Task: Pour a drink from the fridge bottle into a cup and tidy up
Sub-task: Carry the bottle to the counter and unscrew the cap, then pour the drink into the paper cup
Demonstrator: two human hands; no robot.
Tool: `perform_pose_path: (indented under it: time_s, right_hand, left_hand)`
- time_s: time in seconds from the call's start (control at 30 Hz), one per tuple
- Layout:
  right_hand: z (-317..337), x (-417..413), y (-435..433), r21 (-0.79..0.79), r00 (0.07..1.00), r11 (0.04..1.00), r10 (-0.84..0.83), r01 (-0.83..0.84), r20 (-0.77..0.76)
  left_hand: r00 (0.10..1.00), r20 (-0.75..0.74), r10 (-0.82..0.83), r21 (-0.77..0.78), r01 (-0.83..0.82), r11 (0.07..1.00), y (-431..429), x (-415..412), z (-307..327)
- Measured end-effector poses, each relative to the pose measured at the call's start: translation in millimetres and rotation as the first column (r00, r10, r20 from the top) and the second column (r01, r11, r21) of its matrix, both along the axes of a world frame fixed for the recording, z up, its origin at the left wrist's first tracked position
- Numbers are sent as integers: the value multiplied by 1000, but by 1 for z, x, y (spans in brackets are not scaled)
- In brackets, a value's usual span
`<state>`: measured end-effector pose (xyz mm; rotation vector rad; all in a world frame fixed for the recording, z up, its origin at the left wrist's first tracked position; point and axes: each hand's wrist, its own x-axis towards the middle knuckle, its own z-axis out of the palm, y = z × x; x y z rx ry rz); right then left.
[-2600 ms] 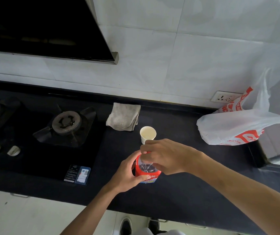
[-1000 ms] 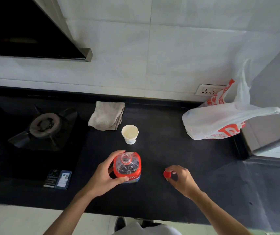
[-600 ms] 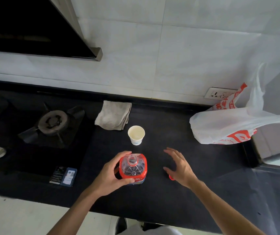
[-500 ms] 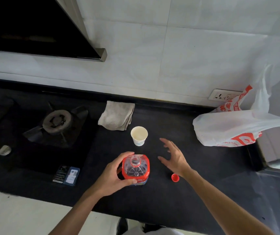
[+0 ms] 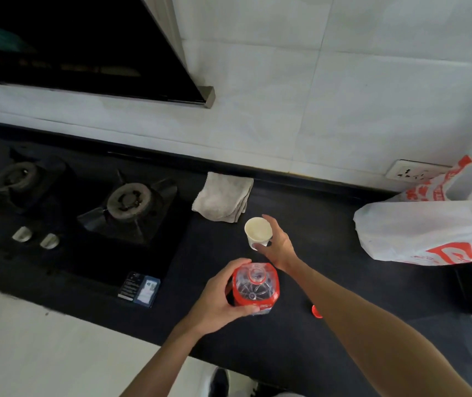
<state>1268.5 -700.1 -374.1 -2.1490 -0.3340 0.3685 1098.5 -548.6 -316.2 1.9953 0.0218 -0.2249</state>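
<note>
A clear bottle with a red label [image 5: 256,286] stands upright and uncapped on the black counter [image 5: 343,282], seen from above. My left hand [image 5: 219,296] is wrapped around its left side. Its red cap [image 5: 316,311] lies on the counter to the right, partly hidden by my right forearm. Behind the bottle stands a small white paper cup [image 5: 258,232]. My right hand [image 5: 277,245] curls around the cup's right side, thumb at its base and fingers at the rim.
A folded grey cloth [image 5: 223,200] lies just behind the cup. A gas hob [image 5: 128,202] with two burners fills the left of the counter. A white and red plastic bag [image 5: 423,227] sits at the right, under a wall socket [image 5: 412,172].
My right hand unscrewed the cap, set it down on the counter to the right, then reached forward to the cup. My left hand stayed on the bottle.
</note>
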Motion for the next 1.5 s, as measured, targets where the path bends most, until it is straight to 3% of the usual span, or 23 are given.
perform_pose_path:
  time_s: [0.47, 0.77, 0.93, 1.07, 1.27, 1.5]
  right_hand:
    - [78, -27, -43, 239, 983, 968, -109, 71, 148]
    - [125, -49, -86, 226, 966, 972, -119, 66, 229]
    - [146, -47, -114, 150, 960, 984, -127, 91, 251]
    - [165, -41, -128, 174, 949, 976, -175, 132, 264]
    - [204, -22, -140, 173, 934, 978, -167, 116, 317]
    - [241, -8, -152, 96, 928, 994, -76, 44, 364]
  left_hand:
    - [999, 43, -11, -10, 12, 1000, -1, 1, -12]
    - [985, 161, -60, -1, 61, 998, -2, 25, -2]
    - [952, 290, -102, 57, 89, 994, -3, 60, 34]
    - [914, 364, -181, 139, 139, 981, 1, 96, 82]
    - [879, 314, -358, 344, 246, 906, 9, 142, 163]
    - [766, 276, -581, 701, 253, 667, 5, 182, 240]
